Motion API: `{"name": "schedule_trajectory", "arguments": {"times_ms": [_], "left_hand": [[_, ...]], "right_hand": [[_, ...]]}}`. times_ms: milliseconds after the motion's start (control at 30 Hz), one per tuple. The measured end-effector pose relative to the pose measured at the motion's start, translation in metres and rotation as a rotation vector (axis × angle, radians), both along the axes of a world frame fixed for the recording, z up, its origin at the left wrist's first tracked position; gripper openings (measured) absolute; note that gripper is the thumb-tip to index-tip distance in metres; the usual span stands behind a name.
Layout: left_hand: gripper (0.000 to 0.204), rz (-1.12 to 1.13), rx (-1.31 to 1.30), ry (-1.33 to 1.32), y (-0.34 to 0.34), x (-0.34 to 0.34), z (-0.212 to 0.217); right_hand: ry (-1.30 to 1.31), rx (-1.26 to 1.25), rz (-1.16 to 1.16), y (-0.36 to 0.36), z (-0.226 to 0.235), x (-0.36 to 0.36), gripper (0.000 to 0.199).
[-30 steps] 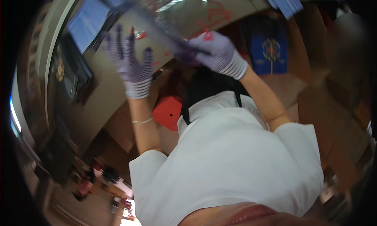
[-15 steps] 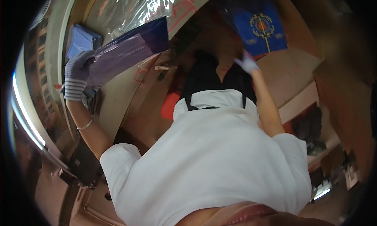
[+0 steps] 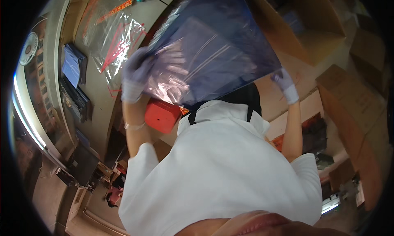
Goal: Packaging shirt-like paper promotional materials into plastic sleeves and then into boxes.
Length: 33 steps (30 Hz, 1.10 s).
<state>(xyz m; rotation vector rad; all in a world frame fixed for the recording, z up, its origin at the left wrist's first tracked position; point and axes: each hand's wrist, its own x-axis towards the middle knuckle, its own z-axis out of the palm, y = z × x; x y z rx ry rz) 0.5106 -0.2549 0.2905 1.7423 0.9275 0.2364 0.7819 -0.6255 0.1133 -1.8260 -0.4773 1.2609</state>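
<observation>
holding blue plastic bag [image 3: 217, 43], left hand [image 3: 135, 74], right hand [image 3: 284, 82]

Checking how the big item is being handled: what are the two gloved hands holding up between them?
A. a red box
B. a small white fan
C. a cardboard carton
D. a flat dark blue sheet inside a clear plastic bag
D: the left hand grips one edge and the right hand the far corner of a clear plastic bag with a dark blue sheet in it, while the red box sits below, untouched.
</observation>
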Motion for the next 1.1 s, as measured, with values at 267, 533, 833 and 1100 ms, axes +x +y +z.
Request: {"name": "schedule_trajectory", "arguments": {"times_ms": [267, 533, 833, 1100], "left_hand": [[0.017, 0.355, -0.297, 0.035, -0.046, 0.120, -0.259], [0.097, 0.592, 0.088, 0.632, -0.021, 0.112, -0.392], [0.077, 0.756, -0.830, -0.114, -0.007, 0.081, -0.457], [0.069, 0.482, -0.771, -0.341, -0.063, 0.090, -0.431]], "right_hand": [[0.210, 0.341, -0.392, 0.087, -0.098, 0.065, 0.053], [-0.347, -0.157, 0.086, 0.183, -0.220, 0.125, 0.062], [-0.030, -0.184, 0.368, 0.268, -0.287, 0.162, 0.089], [0.175, -0.081, 0.179, 0.205, -0.243, 0.135, 0.077]]}}
